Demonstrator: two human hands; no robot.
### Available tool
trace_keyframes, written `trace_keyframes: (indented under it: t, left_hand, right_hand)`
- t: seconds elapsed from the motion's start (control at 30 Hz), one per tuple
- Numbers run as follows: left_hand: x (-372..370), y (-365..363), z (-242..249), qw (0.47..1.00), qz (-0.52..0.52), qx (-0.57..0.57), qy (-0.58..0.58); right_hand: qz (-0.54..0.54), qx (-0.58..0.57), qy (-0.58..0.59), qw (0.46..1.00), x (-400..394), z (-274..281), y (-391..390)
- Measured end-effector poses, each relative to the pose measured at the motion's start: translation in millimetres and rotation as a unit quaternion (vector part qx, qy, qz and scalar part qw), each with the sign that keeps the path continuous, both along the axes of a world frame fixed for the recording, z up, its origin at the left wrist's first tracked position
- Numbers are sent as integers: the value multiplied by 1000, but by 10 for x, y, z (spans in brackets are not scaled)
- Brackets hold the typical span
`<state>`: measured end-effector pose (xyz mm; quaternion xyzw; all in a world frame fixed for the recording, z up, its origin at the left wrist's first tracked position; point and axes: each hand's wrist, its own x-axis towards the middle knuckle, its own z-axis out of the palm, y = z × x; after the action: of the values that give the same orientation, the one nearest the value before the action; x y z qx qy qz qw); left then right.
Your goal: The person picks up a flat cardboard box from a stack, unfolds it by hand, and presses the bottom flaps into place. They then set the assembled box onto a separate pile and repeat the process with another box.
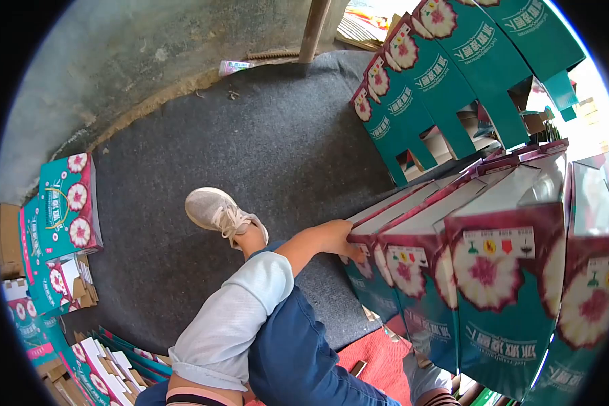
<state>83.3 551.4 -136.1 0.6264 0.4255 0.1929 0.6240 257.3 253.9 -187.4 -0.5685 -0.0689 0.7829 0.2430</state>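
My left hand is on the near corner of the leftmost cardboard gift box in a standing row, its fingers bent round the edge onto the printed front. The box is teal and maroon with pictures of cut fruit. More boxes of the same print, such as a large gift box, stand close beside it, their white sides upward. At the bottom, a pale sleeve on my right arm reaches up to the row. My right hand is hidden there, so its fingers do not show.
Another row of teal boxes stands behind, with open cut-out ends. Printed boxes and folded cartons are at the left. Dark grey carpet covers the floor; a red mat lies beneath me. A wooden post stands by the wall.
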Motion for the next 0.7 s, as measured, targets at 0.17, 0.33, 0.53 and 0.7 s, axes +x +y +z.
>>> trace_keyframes:
  t: [0.17,0.33,0.53,0.7]
  left_hand:
    - [168,8,-12,991,92,89,24]
    - [205,-63,-56,980,103,95,142]
    - [-50,-124,294,951,106,142,253]
    - [-719,-905,1242,951,225,113,181]
  right_hand:
    - [10,-7,21,1000,-163,-45,-34]
    - [53,-5,26,998,-106,-152,48]
    - [166,25,-54,984,951,-400,332]
    - [233,-19,-189,954,2499,-691,531]
